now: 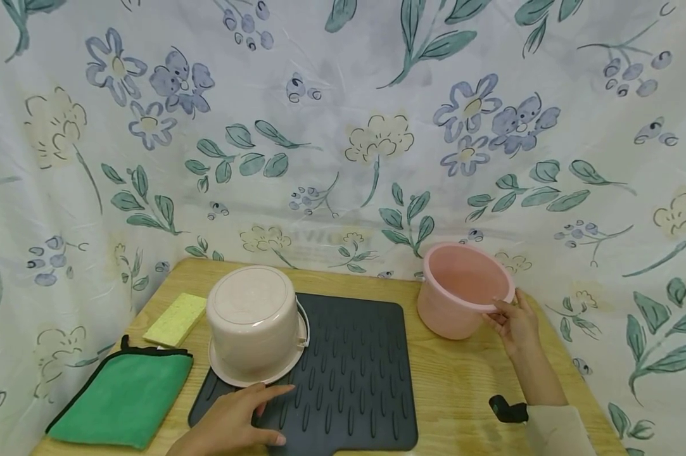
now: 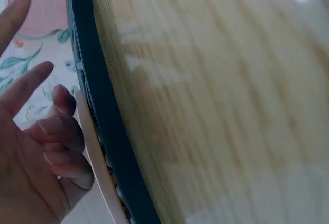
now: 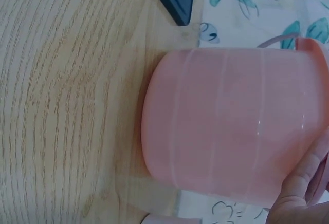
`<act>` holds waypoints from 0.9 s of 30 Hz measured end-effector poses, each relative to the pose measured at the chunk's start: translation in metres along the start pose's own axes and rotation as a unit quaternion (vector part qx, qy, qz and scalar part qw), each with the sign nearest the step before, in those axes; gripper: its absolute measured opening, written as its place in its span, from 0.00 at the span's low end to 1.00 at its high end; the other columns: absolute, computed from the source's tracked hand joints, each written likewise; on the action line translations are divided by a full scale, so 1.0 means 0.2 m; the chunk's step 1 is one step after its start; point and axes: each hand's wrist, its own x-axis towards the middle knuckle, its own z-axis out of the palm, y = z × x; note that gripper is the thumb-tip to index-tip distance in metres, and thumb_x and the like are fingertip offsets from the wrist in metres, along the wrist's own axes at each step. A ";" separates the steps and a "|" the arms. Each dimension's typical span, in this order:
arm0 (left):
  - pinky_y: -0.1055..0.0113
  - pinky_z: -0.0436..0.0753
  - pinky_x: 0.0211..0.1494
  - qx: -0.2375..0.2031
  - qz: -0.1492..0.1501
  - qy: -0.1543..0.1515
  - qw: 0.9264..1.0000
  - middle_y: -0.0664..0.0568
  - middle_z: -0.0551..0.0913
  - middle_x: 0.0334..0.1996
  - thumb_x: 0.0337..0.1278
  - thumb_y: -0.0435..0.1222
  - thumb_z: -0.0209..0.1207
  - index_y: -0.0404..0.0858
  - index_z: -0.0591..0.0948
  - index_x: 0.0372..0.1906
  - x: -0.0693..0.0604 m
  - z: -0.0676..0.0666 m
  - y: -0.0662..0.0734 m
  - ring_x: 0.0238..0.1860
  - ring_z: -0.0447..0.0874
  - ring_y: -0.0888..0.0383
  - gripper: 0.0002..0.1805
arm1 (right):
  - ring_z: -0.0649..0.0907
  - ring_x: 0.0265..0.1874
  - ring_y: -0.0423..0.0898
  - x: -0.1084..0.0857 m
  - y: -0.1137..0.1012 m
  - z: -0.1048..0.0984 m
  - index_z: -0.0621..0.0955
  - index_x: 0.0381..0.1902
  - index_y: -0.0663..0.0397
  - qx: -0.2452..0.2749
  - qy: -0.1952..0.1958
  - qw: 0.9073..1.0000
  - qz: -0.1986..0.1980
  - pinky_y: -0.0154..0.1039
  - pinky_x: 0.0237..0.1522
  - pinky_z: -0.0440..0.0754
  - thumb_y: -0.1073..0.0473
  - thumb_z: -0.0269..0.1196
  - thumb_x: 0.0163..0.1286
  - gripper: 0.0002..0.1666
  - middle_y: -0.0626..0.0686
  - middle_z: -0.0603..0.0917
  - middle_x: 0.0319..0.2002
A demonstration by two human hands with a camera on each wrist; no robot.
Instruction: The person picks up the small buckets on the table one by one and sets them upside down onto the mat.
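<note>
An upright pink bucket [image 1: 451, 310] stands at the right rear of the wooden table. My right hand [image 1: 514, 323] pinches its rim at the near right side, thumb on top and fingers below; the right wrist view shows the same hand [image 3: 300, 193] at the bucket wall [image 3: 231, 126]. On the dark ribbed mat [image 1: 354, 373] a cream bucket [image 1: 254, 323] sits upside down. My left hand [image 1: 237, 415] hovers just in front of it, holding nothing. In the left wrist view that hand [image 2: 31, 152] has two digits extended and the other fingers loosely bent.
A yellow sponge [image 1: 175, 318] and a folded green cloth [image 1: 126, 396] with black trim lie left of the mat. The wooden tabletop [image 1: 451, 392] shows between mat and right edge. Floral curtain [image 1: 343, 126] hangs behind and along both sides.
</note>
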 end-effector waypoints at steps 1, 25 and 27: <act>0.68 0.65 0.25 0.004 -0.004 -0.004 1.000 0.63 0.70 0.30 0.48 0.63 0.67 0.60 0.72 0.70 0.00 0.00 0.00 0.26 0.66 0.70 0.41 | 0.84 0.20 0.40 0.00 0.00 0.00 0.31 0.79 0.34 0.002 -0.006 1.000 -0.001 0.32 0.31 0.85 0.68 0.50 0.76 0.52 0.47 0.84 0.25; 0.44 0.80 0.45 0.083 -0.032 -0.020 0.996 0.40 0.78 0.60 0.41 0.67 0.66 0.60 0.75 0.68 0.02 0.02 -0.05 0.53 0.82 0.43 0.43 | 0.84 0.24 0.46 -0.12 0.08 -0.06 0.43 0.81 0.41 0.118 -0.057 0.989 -0.065 0.38 0.33 0.87 0.72 0.49 0.76 0.46 0.49 0.67 0.59; 0.48 0.80 0.43 0.083 -0.031 -0.020 0.996 0.42 0.79 0.57 0.41 0.67 0.67 0.59 0.75 0.68 0.02 0.01 -0.05 0.49 0.83 0.47 0.43 | 0.84 0.25 0.47 -0.15 0.10 -0.07 0.40 0.81 0.41 0.146 -0.076 0.984 -0.069 0.38 0.33 0.87 0.73 0.46 0.76 0.46 0.49 0.71 0.57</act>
